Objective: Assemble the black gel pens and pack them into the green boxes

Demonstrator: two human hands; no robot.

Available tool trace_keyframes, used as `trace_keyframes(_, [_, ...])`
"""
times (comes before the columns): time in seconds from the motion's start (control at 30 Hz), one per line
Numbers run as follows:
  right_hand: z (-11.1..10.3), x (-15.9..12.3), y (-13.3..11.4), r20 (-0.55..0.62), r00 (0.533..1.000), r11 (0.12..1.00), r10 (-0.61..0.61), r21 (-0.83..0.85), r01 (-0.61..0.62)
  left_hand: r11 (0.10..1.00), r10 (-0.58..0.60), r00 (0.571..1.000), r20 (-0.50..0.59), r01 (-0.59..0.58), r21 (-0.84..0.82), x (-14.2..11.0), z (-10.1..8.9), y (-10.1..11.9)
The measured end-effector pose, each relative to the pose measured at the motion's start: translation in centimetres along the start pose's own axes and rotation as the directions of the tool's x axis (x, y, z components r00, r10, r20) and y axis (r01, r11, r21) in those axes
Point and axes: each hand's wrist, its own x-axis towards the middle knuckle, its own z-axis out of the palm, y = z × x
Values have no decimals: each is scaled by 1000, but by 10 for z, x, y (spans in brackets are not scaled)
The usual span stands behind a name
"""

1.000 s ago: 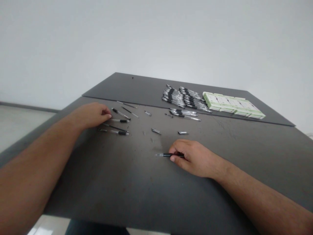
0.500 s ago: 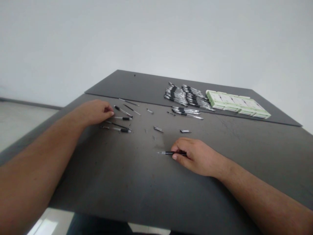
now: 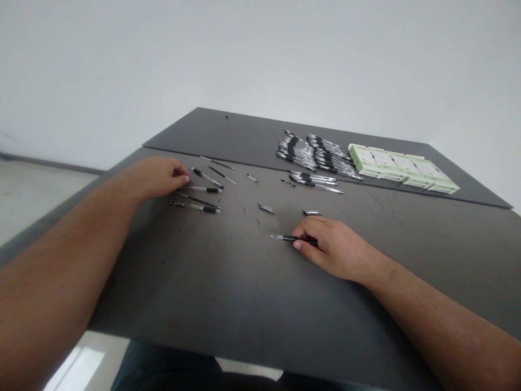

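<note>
My right hand [image 3: 334, 247] is closed around a black-gripped pen [image 3: 284, 237], its clear tip pointing left; the rear of the pen is hidden in the palm. At the left, my left hand [image 3: 163, 176] rests with curled fingers, thumb near the index finger; what they hold, if anything, is hidden. Close to it lie a clear pen barrel with a black grip [image 3: 214, 190], another such barrel [image 3: 209, 209] and a dark-ended pen piece [image 3: 207, 177]. Thin refills [image 3: 222, 175] lie just beyond. A pen cap [image 3: 311, 212] sits right behind my right hand.
Another cap [image 3: 266, 208], a small clear piece [image 3: 252, 177] and tiny bits [image 3: 259, 222] lie mid-table. Farther back are a few pens [image 3: 313, 178], two large rows of pens [image 3: 297, 149], and green-and-white boxes [image 3: 402, 165]. A seam crosses the grey table [image 3: 244, 293].
The view has shifted slightly, so the table's contents sit a little higher and to the right. Both hands keep nearly the same pose; the pen stays in my right hand.
</note>
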Motion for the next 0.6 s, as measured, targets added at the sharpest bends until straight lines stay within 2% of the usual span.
trace_keyframes(0.17, [0,1,1,-19,1000,999,5,-42,-6,999,-38,993,-110,34,-34,-6,-7,5])
trace_keyframes(0.33, [0,1,2,-40,999,997,-7,-71,4,992,-73,962,-263,43,-117,-24,-23,19])
trace_keyframes(0.47, [0,2,3,-47,999,997,-14,-78,11,967,12,941,-339,-98,-237,-39,-30,39])
trace_keyframes(0.6, [0,3,3,-64,998,997,-15,-81,10,928,151,927,-343,-252,-273,-43,-26,60])
